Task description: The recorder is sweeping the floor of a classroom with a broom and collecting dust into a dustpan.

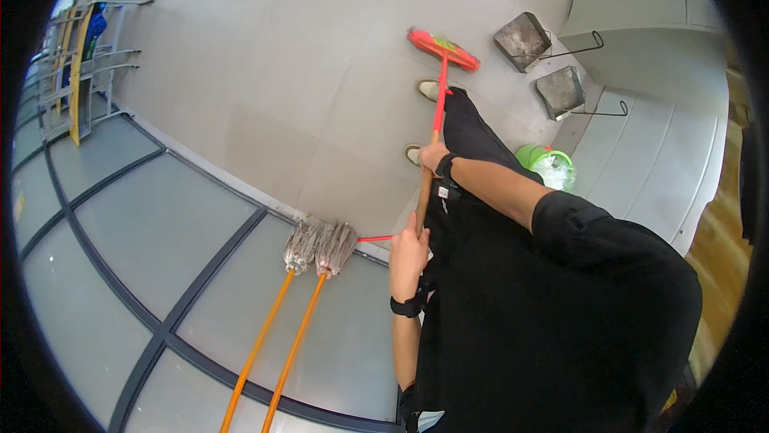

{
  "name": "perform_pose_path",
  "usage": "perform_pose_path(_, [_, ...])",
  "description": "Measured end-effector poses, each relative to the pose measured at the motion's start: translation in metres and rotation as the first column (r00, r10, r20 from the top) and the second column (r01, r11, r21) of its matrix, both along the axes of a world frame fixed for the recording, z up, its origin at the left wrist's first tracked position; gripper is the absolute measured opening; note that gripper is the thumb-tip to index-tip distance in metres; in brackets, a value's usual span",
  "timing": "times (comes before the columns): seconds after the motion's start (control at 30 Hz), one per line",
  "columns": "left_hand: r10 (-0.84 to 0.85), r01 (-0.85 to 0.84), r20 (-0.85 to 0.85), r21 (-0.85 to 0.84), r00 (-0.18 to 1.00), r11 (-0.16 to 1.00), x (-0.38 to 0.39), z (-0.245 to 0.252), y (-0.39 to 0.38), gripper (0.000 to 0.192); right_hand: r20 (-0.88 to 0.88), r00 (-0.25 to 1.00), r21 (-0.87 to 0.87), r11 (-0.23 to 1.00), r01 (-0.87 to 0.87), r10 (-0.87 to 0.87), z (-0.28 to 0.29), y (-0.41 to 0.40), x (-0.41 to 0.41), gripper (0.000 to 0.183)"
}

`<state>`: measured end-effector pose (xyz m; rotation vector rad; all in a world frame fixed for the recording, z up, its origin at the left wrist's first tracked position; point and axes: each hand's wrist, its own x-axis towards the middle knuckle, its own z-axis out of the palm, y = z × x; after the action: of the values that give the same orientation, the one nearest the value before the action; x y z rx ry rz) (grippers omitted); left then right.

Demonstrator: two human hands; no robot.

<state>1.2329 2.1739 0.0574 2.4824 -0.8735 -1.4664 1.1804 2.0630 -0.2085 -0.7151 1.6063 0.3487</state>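
A broom with a red head (443, 48) and a red-and-wooden handle (425, 192) slants down in front of my body. Its bristle end lies by the tiled floor, just beyond my shoes (428, 89). My right hand (434, 156) is wrapped around the wooden part of the handle. Lower on the same handle, near its end, my left hand (408, 253) grips it, with a finger laid along the wood. A thin red rod (375, 239) shows beside my left hand; the rest of it is hidden.
Two metal dustpans (522, 42) (560, 93) with wire handles stand by the white cabinets (631, 0). A green bucket (528, 155) holds clear plastic. Two mops (300, 247) (334, 250) lean upside down against the framed panel wall (162, 210). A metal rack (114, 42) stands far left.
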Motion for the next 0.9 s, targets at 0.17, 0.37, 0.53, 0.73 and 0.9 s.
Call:
perform_pose_path(0.17, [-0.038,0.038,0.059,-0.006,0.998,0.999,0.001,0.028,0.059,0.039,0.027,0.973,0.100,0.970,0.224,-0.227,0.020,0.062,-0.002,0.018])
perform_pose_path(0.37, [-0.088,0.090,0.220,-0.002,0.972,0.996,0.011,0.050,0.076,0.033,0.138,0.850,0.263,0.846,0.463,-0.508,0.069,0.085,0.015,0.014])
perform_pose_path(0.53, [-0.039,0.062,0.240,-0.087,0.970,0.994,0.020,0.052,0.055,0.030,0.207,0.839,0.291,0.851,0.438,-0.503,0.092,0.059,0.020,0.015])
perform_pose_path(0.73, [-0.114,0.330,0.500,-0.370,0.858,0.868,0.026,0.042,0.001,0.025,0.452,0.771,0.481,0.851,0.211,-0.448,0.089,0.007,-0.020,0.020])
perform_pose_path(0.9, [0.047,0.162,0.260,-0.724,0.965,0.671,0.018,0.048,-0.060,0.018,0.401,0.627,0.405,0.743,0.533,-0.668,0.099,-0.040,-0.064,0.023])
